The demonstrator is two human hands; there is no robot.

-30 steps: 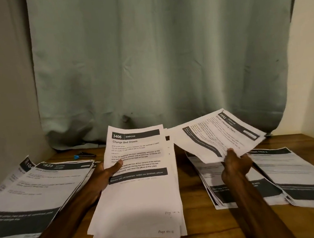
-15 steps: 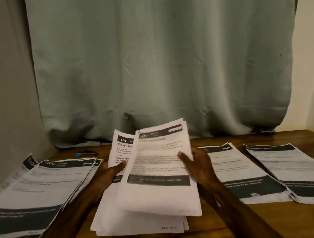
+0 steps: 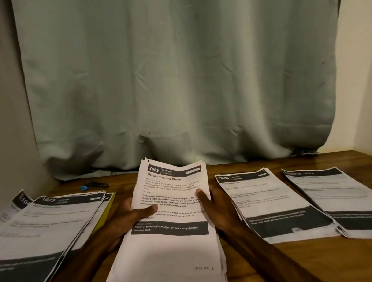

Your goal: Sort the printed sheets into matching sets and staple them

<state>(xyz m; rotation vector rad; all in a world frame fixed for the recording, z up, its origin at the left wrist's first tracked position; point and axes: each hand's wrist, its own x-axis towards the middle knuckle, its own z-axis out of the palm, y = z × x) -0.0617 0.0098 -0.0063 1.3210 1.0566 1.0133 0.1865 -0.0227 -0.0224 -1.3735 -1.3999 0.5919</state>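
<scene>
Step in hand: sorting.

Stack of white printed paper sheets [image 3: 172,247] at 6 o'clock, far end tilted up off the brown wooden table [image 3: 354,265]. Top sheet is headed 2652, "Screen Cleaning Check".

My left hand [image 3: 129,219] clasps its left edge, thumb on the print. My right hand [image 3: 216,209] clasps the right edge likewise.

Flat white pile headed 1623 [image 3: 54,220] at 9 o'clock, flat white pile headed 3800 [image 3: 273,200] at 3 o'clock — neither matches 2652.

Next, I judge: peel the top sheet off one-handed and find or start its own pile.

Small black tool with blue tip [image 3: 94,186] at 11 o'clock — possibly the stapler, untouched.
</scene>
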